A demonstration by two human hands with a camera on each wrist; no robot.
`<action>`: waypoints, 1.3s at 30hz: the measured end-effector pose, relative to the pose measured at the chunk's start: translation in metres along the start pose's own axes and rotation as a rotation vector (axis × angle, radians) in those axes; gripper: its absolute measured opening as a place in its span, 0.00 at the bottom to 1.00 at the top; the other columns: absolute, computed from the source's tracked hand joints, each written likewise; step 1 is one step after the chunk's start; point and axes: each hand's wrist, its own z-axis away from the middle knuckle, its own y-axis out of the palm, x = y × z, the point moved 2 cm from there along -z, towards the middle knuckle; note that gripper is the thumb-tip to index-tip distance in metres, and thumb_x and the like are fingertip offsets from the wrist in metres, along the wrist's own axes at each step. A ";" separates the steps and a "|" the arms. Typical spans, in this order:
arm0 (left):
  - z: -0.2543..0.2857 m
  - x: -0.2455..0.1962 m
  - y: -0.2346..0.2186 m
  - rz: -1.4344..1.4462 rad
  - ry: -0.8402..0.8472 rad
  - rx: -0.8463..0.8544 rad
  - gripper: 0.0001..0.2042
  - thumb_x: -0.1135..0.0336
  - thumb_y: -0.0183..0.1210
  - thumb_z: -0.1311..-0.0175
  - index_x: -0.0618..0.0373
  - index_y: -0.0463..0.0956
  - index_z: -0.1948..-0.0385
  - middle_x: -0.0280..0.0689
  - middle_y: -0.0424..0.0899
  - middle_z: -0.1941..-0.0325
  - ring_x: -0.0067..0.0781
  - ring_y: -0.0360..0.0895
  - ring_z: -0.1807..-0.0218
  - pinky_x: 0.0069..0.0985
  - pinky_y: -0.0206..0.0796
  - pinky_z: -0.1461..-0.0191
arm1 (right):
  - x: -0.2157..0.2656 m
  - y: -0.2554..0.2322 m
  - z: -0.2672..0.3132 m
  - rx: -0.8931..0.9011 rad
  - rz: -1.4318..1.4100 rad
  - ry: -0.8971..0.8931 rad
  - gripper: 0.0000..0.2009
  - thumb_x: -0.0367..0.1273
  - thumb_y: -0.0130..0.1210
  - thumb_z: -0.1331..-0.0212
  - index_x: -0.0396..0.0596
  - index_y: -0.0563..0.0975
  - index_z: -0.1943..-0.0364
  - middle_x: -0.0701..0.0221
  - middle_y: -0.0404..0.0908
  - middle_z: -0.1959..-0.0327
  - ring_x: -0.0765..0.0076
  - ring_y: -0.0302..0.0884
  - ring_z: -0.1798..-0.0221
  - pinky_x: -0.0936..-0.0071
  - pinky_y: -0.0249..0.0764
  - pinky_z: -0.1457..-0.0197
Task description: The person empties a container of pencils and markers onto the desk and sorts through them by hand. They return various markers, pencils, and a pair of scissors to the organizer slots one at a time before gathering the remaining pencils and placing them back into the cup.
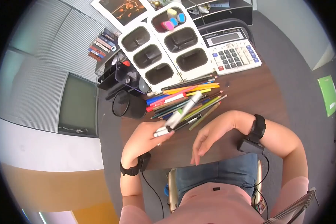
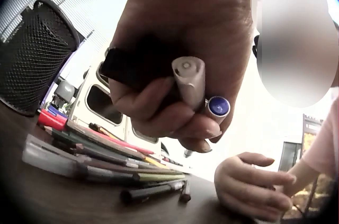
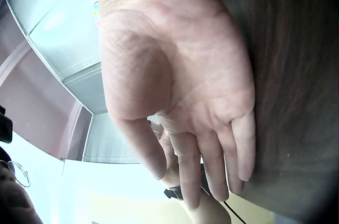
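My left hand [image 1: 143, 137] grips white markers near the table's front left. In the left wrist view its fingers curl round a white marker [image 2: 189, 83] and a second one with a blue end [image 2: 218, 106]. A long white marker, blurred [image 1: 184, 108], slants from beside the fingers over a pile of colored pencils [image 1: 192, 98] and pens. A black pen [image 1: 192, 120] lies at the near side of that pile. To the right, my right hand [image 1: 214, 132] hangs over the table with fingers relaxed and its palm [image 3: 180, 70] bare.
A white organizer [image 1: 168, 52] with black compartments stands behind the pile; bright markers [image 1: 170, 24] sit in its far right compartment. A black mesh cup [image 1: 128, 105] is at the left, a calculator [image 1: 233, 52] at the back right. Black box shelves [image 1: 119, 72] hold small items.
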 end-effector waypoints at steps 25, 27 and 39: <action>-0.081 0.019 0.003 0.829 0.394 -0.523 0.12 0.73 0.50 0.34 0.57 0.63 0.51 0.40 0.78 0.59 0.30 0.75 0.52 0.26 0.65 0.47 | 0.000 -0.004 0.000 0.007 -0.056 0.041 0.18 0.39 0.47 0.33 0.39 0.74 0.47 0.59 0.69 0.38 0.67 0.63 0.34 0.73 0.61 0.34; -0.080 0.020 0.005 0.784 0.485 -0.534 0.10 0.72 0.50 0.33 0.57 0.64 0.52 0.39 0.78 0.61 0.27 0.75 0.55 0.24 0.67 0.50 | -0.001 -0.004 -0.001 0.011 -0.064 0.045 0.19 0.39 0.47 0.33 0.38 0.74 0.47 0.59 0.69 0.38 0.67 0.63 0.35 0.73 0.61 0.35; -0.085 0.030 0.012 0.720 0.353 -0.485 0.11 0.67 0.55 0.34 0.59 0.69 0.54 0.34 0.78 0.64 0.23 0.75 0.58 0.20 0.64 0.52 | -0.003 -0.004 -0.001 0.007 -0.058 0.025 0.19 0.39 0.46 0.32 0.37 0.73 0.47 0.59 0.69 0.39 0.67 0.63 0.34 0.73 0.63 0.35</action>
